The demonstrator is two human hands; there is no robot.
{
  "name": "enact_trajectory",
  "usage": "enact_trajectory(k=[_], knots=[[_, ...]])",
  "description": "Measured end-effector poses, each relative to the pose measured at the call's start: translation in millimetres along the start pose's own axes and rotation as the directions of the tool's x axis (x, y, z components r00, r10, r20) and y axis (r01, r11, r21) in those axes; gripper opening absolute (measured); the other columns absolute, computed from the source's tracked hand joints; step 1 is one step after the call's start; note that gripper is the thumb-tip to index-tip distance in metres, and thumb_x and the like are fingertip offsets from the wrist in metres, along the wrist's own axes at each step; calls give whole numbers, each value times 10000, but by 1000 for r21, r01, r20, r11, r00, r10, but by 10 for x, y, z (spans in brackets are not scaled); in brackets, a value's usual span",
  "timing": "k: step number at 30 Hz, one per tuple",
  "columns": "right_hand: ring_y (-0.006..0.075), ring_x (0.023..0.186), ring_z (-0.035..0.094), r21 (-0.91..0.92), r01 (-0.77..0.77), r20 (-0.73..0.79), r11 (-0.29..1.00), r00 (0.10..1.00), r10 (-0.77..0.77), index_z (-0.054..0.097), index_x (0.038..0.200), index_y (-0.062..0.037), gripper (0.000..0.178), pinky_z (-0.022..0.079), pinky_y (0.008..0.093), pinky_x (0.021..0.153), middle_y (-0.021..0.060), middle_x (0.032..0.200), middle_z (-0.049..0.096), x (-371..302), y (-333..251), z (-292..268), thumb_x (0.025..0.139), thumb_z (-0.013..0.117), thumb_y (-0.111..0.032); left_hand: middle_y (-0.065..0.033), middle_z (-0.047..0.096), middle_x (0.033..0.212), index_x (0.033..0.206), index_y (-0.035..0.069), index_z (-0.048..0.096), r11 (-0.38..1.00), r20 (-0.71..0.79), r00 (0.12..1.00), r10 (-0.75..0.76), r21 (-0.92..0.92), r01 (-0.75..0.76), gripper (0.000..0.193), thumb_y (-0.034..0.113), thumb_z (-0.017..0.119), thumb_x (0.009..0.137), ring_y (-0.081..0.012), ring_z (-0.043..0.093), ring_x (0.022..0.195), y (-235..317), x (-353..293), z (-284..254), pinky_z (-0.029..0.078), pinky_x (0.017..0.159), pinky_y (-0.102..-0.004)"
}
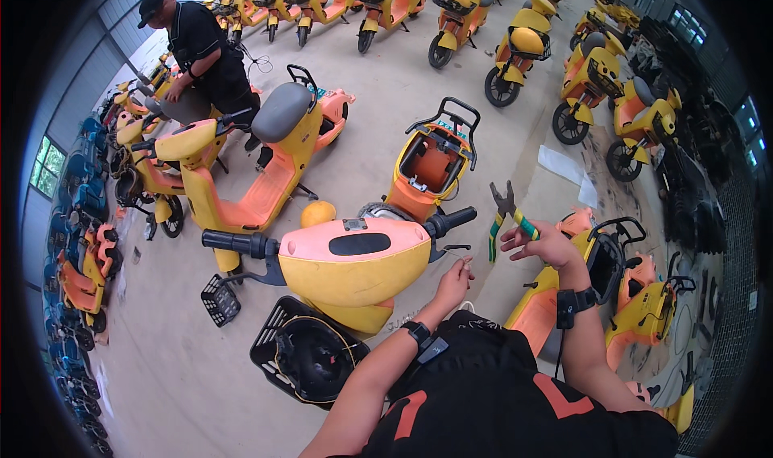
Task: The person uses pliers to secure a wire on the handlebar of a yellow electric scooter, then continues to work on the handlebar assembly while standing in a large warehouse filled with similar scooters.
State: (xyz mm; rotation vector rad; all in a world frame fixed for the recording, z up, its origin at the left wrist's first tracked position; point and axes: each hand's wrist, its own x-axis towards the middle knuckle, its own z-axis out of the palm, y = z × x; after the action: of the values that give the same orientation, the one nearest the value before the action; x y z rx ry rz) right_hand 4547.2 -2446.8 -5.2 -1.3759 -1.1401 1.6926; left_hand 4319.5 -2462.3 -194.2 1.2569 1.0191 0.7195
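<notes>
My right hand [549, 245] holds a pair of pliers [505, 204] with green and yellow handles; their jaws point up and are parted. My left hand [456, 282] is closed in a pinch just below the brake lever [456, 247] of a scooter; whatever its fingertips hold is too small to make out. This yellow and pink scooter [354, 261] stands in front of me, its handlebar turned across my view. Its seat is off or raised, so the orange compartment [431, 168] shows. A black front basket [282, 329] with a black helmet [318, 361] sits at its front.
Another scooter with a grey seat [282, 112] stands to the left. Behind it a person in black [201, 55] bends over a further scooter. More yellow scooters [527, 51] line the far side and right. White sheeting [564, 168] lies on the floor; a scooter [535, 297] stands at my right.
</notes>
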Motion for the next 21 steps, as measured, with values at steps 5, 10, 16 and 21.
enact_trajectory(k=[5,10,16,21], knots=[[332,1081,709,72,8,-56,997,998,-4,574,924,-12,192,613,437,873,170,1205,646,218,-121,-40,768,594,98,-92,668,926,1432,-13,423,989,69,997,-37,-142,46,402,209,398,1098,-147,609,695,35,447,200,512,676,-296],[336,1078,708,87,-6,66,996,998,0,580,923,-5,189,619,450,863,178,1189,652,465,-128,-270,768,601,101,-159,695,1088,1459,-50,305,899,235,932,-275,-280,336,462,198,405,1082,-189,659,750,385,639,126,516,671,-299],[329,1080,702,96,-33,143,995,990,19,581,904,-2,198,621,451,862,187,1153,663,772,-156,-862,764,595,137,-168,682,1183,1317,-66,489,572,235,857,-459,-659,488,379,234,402,1101,-242,688,1012,768,519,-296,542,827,-318],[295,1069,695,140,-119,249,983,965,81,560,852,-20,164,612,433,856,168,1122,670,1065,-55,-1189,772,581,122,-154,695,1071,1216,-77,516,186,211,720,-661,-884,430,328,218,449,1090,-322,669,1025,737,323,-227,552,847,-381]])
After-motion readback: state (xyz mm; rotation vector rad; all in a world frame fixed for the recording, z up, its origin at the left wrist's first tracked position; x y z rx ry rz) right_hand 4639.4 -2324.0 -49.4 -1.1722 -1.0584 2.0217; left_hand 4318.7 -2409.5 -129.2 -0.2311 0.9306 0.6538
